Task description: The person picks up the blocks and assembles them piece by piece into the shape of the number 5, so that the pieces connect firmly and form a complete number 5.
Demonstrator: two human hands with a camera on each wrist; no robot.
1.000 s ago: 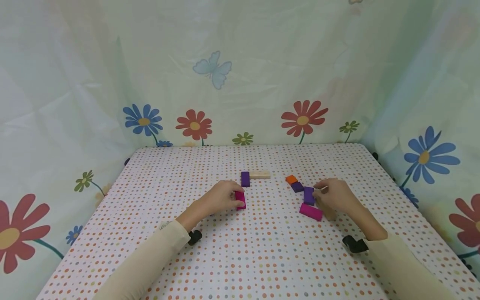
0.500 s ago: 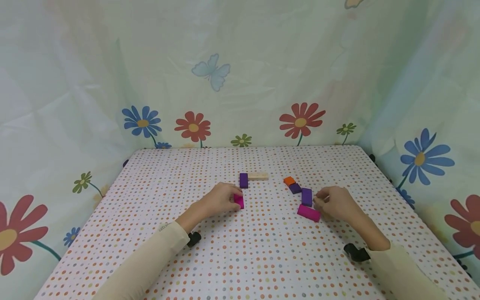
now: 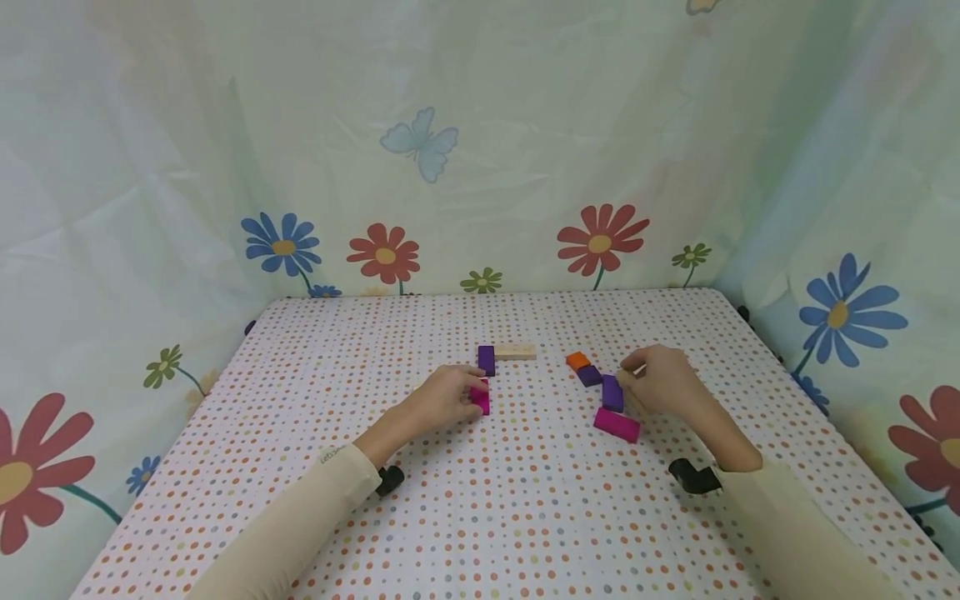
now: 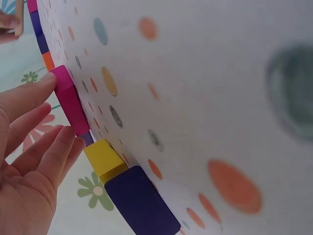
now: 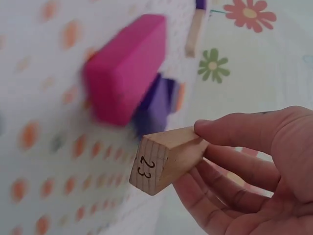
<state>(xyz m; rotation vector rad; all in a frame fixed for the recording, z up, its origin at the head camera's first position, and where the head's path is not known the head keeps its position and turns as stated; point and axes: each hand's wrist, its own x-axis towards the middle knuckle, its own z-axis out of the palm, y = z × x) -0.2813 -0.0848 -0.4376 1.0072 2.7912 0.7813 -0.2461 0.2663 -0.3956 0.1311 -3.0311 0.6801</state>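
Note:
My left hand point(image 3: 442, 396) pinches a pink block point(image 4: 71, 100) end to end, thumb on one end and fingertips on the other, down on the tabletop. In the left wrist view a yellow block point(image 4: 103, 159) and a dark purple block point(image 4: 142, 201) lie nearer the camera; the hand mostly hides them from the head view. On the right, my right hand point(image 3: 663, 383) holds a plain wooden block point(image 5: 171, 159) marked 23 between thumb and fingers. Beside it lie a purple block point(image 3: 612, 393) and a second pink block point(image 3: 617, 425).
Beyond the left hand, a purple block point(image 3: 487, 361) meets one end of a plain wooden block point(image 3: 515, 352). An orange block point(image 3: 577, 361) touches a dark purple one point(image 3: 589, 376) left of the right hand. The dotted tablecloth point(image 3: 510, 517) ends against flowered curtains point(image 3: 480, 167).
My right hand first drew slightly nearer, then moved away from me and a little left, still with the wooden block. The left hand stays at the pink block almost unmoved.

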